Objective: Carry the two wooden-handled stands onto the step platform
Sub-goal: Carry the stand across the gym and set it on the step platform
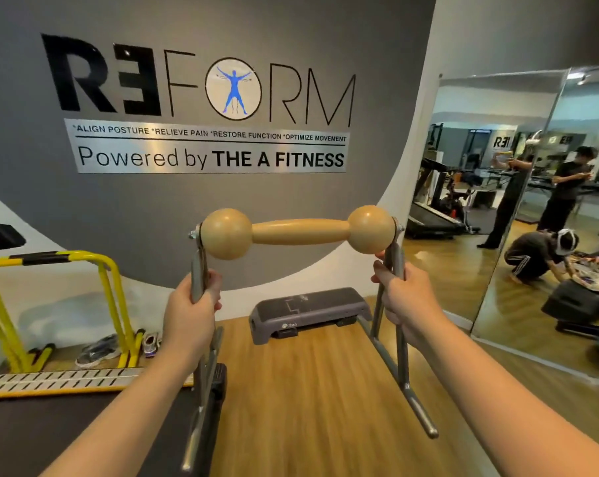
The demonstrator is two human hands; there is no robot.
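Observation:
A wooden-handled stand [299, 231] is lifted in front of me, its pale wood bar with two round knobs level between grey metal uprights. My left hand [191, 308] grips the left upright just below the knob. My right hand [403, 297] grips the right upright. The stand's metal feet hang above the wooden floor. The grey step platform [308, 311] lies on the floor against the wall, straight ahead and beyond the stand. I see only one stand.
Yellow hurdle frames [50, 304] and shoes [98, 351] stand at the left by the wall. A black mat with a metal edge strip [50, 378] lies at lower left. A wall mirror [518, 215] at the right reflects people and gym machines.

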